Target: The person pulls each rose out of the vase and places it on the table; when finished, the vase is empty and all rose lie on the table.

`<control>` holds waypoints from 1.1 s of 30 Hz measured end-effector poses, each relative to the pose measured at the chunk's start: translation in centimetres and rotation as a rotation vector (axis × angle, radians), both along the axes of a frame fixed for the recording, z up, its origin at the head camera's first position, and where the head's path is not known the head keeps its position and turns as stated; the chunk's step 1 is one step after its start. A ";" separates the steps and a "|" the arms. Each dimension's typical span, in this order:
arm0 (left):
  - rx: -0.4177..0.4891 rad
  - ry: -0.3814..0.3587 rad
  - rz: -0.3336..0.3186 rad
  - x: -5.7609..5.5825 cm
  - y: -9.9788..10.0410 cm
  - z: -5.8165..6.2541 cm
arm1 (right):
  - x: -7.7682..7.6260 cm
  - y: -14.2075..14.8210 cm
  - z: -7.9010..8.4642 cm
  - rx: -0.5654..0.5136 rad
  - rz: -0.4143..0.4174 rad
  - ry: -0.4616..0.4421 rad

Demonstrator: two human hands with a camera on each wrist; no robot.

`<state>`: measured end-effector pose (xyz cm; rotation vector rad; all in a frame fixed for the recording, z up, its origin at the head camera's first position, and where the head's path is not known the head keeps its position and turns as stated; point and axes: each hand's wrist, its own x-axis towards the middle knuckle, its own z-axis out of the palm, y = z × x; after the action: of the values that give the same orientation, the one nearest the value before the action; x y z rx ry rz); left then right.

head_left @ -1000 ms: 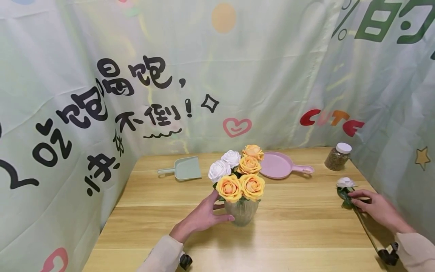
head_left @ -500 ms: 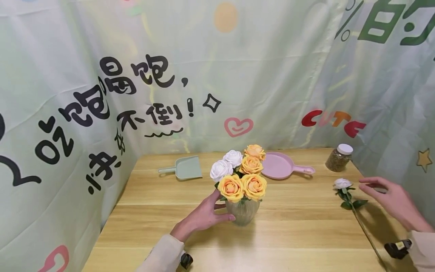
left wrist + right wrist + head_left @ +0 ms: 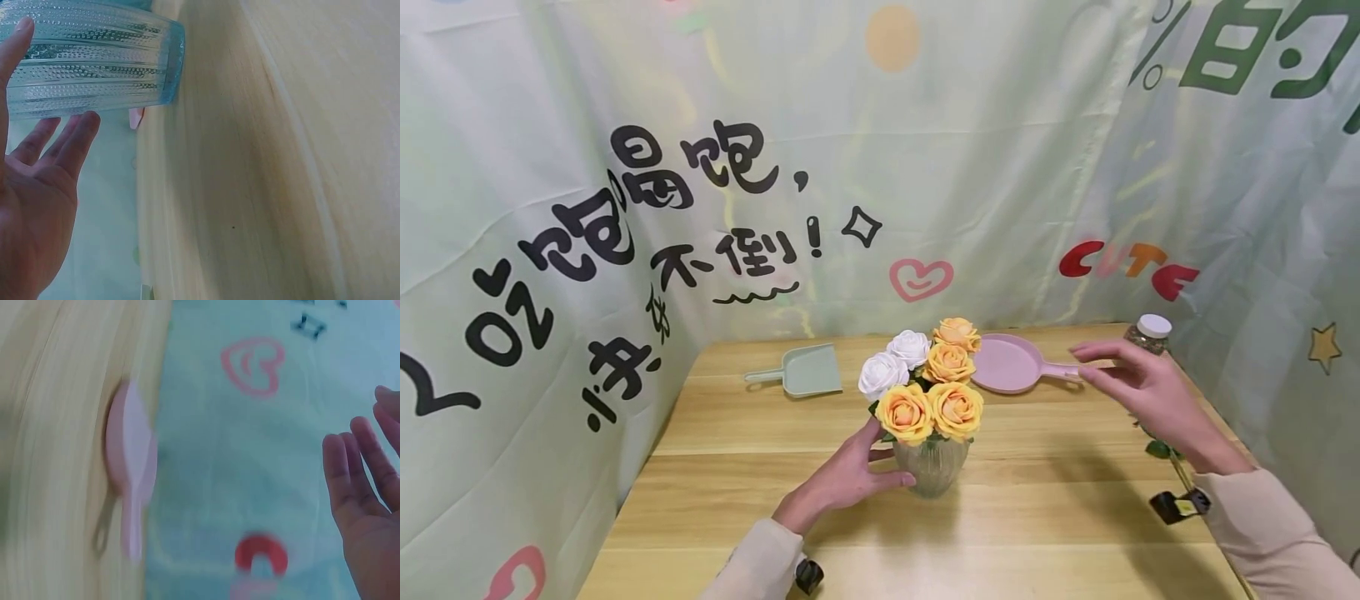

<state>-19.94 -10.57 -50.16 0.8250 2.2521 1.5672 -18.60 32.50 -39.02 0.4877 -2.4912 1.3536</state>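
A ribbed clear glass vase [image 3: 934,471] stands upright on the table, filled with white roses [image 3: 883,375] and orange-yellow roses [image 3: 957,410]. My left hand [image 3: 844,477] holds the vase from its left side, thumb in front and fingers behind; in the left wrist view the glass [image 3: 94,62] lies between thumb and fingers. My right hand [image 3: 1150,400] hovers above the table at the right with nothing in it, fingers loosely bent. Beneath that arm lies a single rose; only its leaves [image 3: 1159,450] and part of its stem show, the bloom being hidden.
A pink frying pan [image 3: 1009,364] lies behind the vase, its handle pointing towards my right hand. Back left is a grey-green dustpan [image 3: 811,372]. A white-lidded jar [image 3: 1150,329] is partly covered by the right hand. Printed cloth walls [image 3: 1000,167] enclose the table [image 3: 737,467].
My right hand lets go of the white rose at the right, lifts away, and swings left over the table. The left hand and the vase stay in place.
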 end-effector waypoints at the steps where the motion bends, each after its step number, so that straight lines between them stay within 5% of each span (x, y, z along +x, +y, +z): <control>1: 0.001 -0.002 0.001 0.0 0.0 0.0 | -0.2 -1.0 0.0 -0.013 0.033 0.012; 16: 0.005 -0.011 -0.003 0.1 -0.1 0.1 | -2.5 -12.7 -2.5 -0.228 0.349 -0.080; 26: 0.042 -0.031 -0.007 0.1 0.1 0.2 | -2.6 -14.1 -3.2 -0.354 0.417 -0.097; 33: 0.025 -0.038 0.007 0.0 0.1 0.1 | -2.8 -13.6 -1.4 -0.378 0.383 0.087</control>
<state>-19.90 -10.47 -50.11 0.7874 2.2155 1.6043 -21.36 18.86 -40.46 0.9405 -2.0670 1.8469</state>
